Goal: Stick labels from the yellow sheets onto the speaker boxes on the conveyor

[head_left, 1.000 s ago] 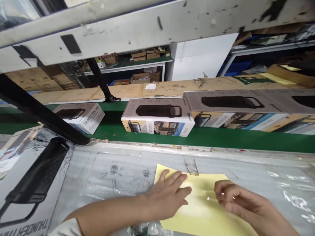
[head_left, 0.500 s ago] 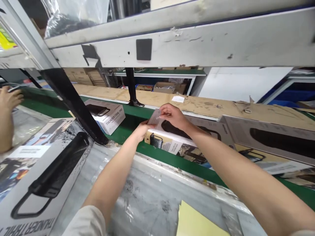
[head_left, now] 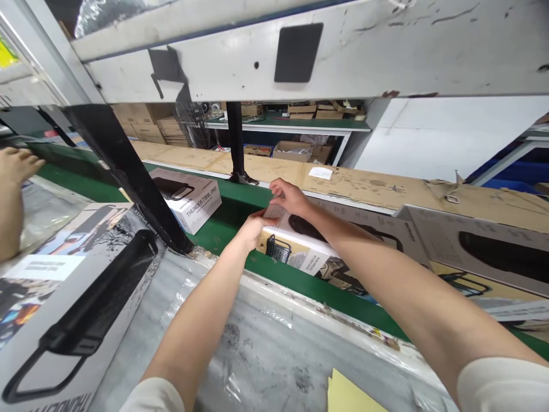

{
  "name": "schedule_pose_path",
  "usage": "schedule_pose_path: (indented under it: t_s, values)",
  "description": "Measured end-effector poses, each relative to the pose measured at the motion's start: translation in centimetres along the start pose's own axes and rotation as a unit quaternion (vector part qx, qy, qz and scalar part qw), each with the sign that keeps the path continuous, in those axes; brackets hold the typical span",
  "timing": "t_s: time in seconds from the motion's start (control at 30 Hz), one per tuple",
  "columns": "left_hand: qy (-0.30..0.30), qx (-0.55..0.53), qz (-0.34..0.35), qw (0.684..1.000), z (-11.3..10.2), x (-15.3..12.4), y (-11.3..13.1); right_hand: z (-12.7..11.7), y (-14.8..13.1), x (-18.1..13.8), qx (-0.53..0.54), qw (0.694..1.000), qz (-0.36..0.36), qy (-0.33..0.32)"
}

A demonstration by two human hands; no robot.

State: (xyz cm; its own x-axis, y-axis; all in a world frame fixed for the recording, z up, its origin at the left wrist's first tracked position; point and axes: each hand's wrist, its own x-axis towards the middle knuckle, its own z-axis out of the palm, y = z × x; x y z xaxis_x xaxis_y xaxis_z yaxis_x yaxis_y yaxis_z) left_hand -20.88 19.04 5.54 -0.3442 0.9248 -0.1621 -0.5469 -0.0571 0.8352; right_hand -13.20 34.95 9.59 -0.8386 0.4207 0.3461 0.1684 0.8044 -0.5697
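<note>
A white printed box (head_left: 315,254) with a black speaker pictured on it lies on the green conveyor belt (head_left: 231,234) ahead of me. My left hand (head_left: 252,230) grips its left end, thumb on the top edge and fingers hidden behind the end face. Just above that same end is my right hand (head_left: 288,197), its fingers curled in toward the thumb; whether something small is pinched there I cannot tell. My right forearm covers part of the box's top.
Another speaker box (head_left: 506,246) sits to the right on the belt, and a Thunder Trail Pro box (head_left: 195,200) to the left. A large box (head_left: 98,297) stands on the plastic-covered bench (head_left: 257,343) near yellow paper (head_left: 351,395). A black post (head_left: 128,177) and shelf beam (head_left: 223,74) frame the reach. Another person's hand (head_left: 19,166) shows far left.
The view has shifted slightly, so the box and belt appear a little further right. My left hand stays on the box end; my right hand remains curled above it.
</note>
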Motion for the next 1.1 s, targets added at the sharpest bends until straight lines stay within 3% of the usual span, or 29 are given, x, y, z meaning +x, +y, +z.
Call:
schedule_pose_path:
  t_s: [0.13,0.33,0.43,0.53,0.63,0.7,0.8,0.9,0.97,1.03,1.1]
  values:
    - [0.006,0.002,0.001,1.0,-0.3,0.0,0.1,-0.1,0.1,-0.5,-0.076,0.997,-0.015,0.021]
    - [0.036,0.025,0.001,0.999,-0.7,0.3,0.2,-0.6,-1.7,-1.5,-0.167,0.976,-0.064,-0.122]
    - [0.062,0.042,0.008,0.997,-0.8,0.2,0.4,-0.5,-2.9,-0.4,-0.215,0.964,-0.031,-0.151]
    - [0.066,0.063,0.014,0.996,-0.6,0.0,1.2,0.0,-4.1,0.6,-0.245,0.959,0.025,-0.138]
    - [0.033,0.104,0.007,0.994,-0.4,-0.5,2.3,-0.2,-5.4,-1.3,-0.244,0.961,0.074,-0.103]
    - [0.011,0.126,-0.009,0.992,-0.1,-0.7,2.8,-1.4,-6.2,-5.2,-0.228,0.964,0.095,-0.095]
    - [0.038,0.155,-0.01,0.987,0.7,-0.5,2.7,-4.9,-7.7,-15.0,-0.166,0.978,0.085,-0.097]
    - [0.114,0.207,0.04,0.971,1.8,0.2,2.3,-8.9,-10.6,-27.0,-0.108,0.993,0.045,-0.003]
    - [0.135,0.228,0.049,0.963,2.3,0.5,2.3,-10.5,-13.0,-34.6,-0.112,0.989,0.076,0.058]
    - [0.155,0.243,0.047,0.956,2.5,0.3,2.9,-10.9,-14.9,-41.2,-0.093,0.987,0.128,0.034]
    - [0.203,0.32,0.075,0.922,2.7,-0.4,3.7,-10.1,-15.9,-46.1,-0.071,0.983,0.17,-0.008]
